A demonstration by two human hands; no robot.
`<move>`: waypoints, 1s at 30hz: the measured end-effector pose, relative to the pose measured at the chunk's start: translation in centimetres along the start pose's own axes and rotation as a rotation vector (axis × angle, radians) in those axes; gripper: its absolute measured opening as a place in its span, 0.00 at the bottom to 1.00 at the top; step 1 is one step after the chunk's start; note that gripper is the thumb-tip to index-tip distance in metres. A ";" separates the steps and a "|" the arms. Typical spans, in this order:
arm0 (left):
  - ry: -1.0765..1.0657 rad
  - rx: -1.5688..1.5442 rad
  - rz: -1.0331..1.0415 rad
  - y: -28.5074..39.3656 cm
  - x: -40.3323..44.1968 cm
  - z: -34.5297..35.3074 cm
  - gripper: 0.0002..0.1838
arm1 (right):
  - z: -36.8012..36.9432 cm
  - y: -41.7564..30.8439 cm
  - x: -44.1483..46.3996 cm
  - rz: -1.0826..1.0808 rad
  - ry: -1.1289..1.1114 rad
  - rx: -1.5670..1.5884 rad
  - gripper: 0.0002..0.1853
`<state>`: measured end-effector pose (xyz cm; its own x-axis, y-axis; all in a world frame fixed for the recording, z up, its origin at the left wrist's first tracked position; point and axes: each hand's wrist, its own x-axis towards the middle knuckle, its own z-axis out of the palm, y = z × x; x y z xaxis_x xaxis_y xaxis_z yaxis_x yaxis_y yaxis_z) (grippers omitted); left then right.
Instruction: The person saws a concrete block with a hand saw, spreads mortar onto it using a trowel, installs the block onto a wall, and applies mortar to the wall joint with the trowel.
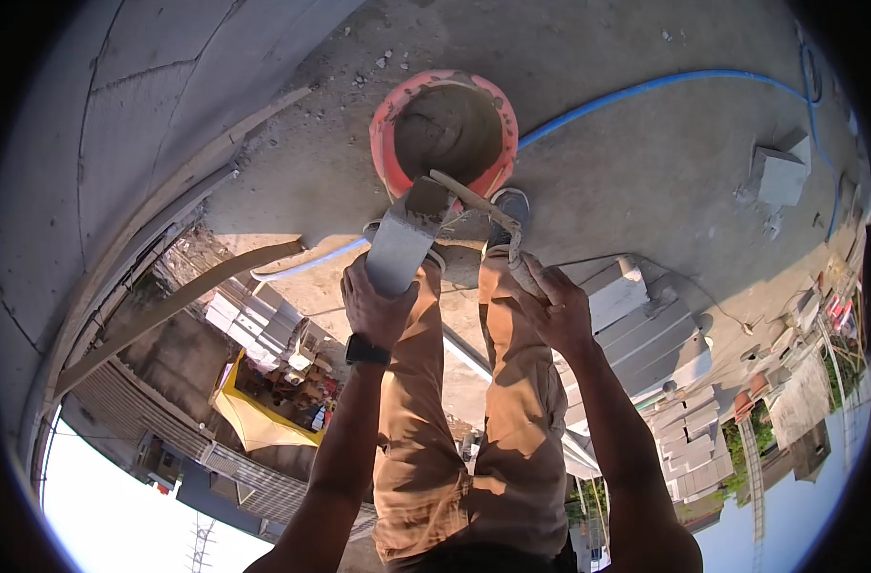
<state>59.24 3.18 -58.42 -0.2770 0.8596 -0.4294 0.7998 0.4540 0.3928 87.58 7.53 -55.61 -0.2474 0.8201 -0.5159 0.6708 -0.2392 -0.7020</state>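
My left hand [381, 310] grips a grey building block [397, 250] near its lower end and holds it tilted above my feet. Wet mortar [427, 199] covers the block's far end. In my right hand [555, 307] is the handle of a mortar-caked trowel [476, 199], seen nearly edge-on. Its blade reaches up and left, close to the mortared end; whether they touch I cannot tell. Just beyond stands a round red tub [385, 143] with grey mortar [448, 129] inside.
A blue hose [646, 86] runs across the concrete floor from behind the tub. Loose blocks lie at the right [781, 179], with stacked blocks [646, 334] beside my right arm. A wooden plank [182, 296] slants at the left, by a grey wall [120, 124].
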 end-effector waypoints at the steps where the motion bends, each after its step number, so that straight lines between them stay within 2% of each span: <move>1: -0.006 -0.012 -0.017 -0.1 -0.2 -0.1 0.44 | 0.7 1.1 1.9 0.056 0.022 -0.083 0.28; 3: -0.015 -0.015 -0.034 -0.4 -0.7 -0.8 0.43 | 2.9 3.5 6.7 0.182 -0.007 -0.105 0.26; 7: -0.007 -0.047 -0.025 -0.7 -1.2 -1.6 0.42 | 5.9 3.8 19.0 0.404 -0.276 -0.187 0.23; 9: -0.006 -0.041 -0.018 -1.1 -1.5 -1.6 0.42 | 10.6 7.3 24.1 0.478 -0.376 0.011 0.19; 10: -0.008 -0.041 -0.025 -1.1 -1.3 -1.5 0.42 | 12.5 8.6 25.7 0.486 -0.386 0.018 0.19; 11: -0.009 -0.045 -0.031 -1.4 -1.0 -1.3 0.42 | 14.1 9.6 26.9 0.341 -0.469 -0.078 0.17; 13: -0.016 -0.044 -0.041 -1.8 -0.7 -0.9 0.42 | 13.5 8.9 26.1 0.203 -0.555 -0.184 0.15; 15: -0.004 -0.064 -0.050 -1.7 -0.8 -0.7 0.42 | 10.1 7.4 23.3 0.537 -0.464 0.307 0.11; 17: 0.003 -0.052 -0.041 -1.8 -0.6 -0.6 0.41 | 6.8 7.8 19.3 0.449 -0.457 0.338 0.13; 19: 0.001 -0.068 -0.067 -1.7 -0.2 -0.7 0.41 | 4.2 8.6 15.2 0.457 -0.503 0.343 0.19; 21: -0.007 -0.078 -0.087 -1.7 0.1 -0.6 0.40 | 2.4 7.1 10.8 0.290 -0.372 0.227 0.26; 23: -0.017 -0.054 -0.068 -1.7 0.3 -0.5 0.40 | 2.5 7.8 6.8 0.054 -0.177 0.262 0.28; 24: -0.018 -0.055 -0.068 -1.7 0.5 -0.5 0.40 | 1.9 7.0 5.8 0.056 -0.176 0.261 0.28; 26: -0.037 -0.005 -0.067 -1.3 0.9 -0.4 0.41 | 0.1 3.9 4.4 -0.026 -0.234 -0.002 0.31; 27: -0.045 -0.004 -0.063 -1.1 0.9 -0.3 0.41 | 0.2 3.2 3.5 -0.018 -0.232 0.001 0.31; 30: 0.002 0.021 -0.032 -0.6 1.1 -0.1 0.39 | 1.6 1.2 1.5 -0.177 -0.066 -0.156 0.33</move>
<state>58.38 3.92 -59.05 -0.3036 0.8451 -0.4401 0.8015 0.4763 0.3617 86.89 7.65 -58.00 -0.4125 0.8054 -0.4257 0.7116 -0.0069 -0.7026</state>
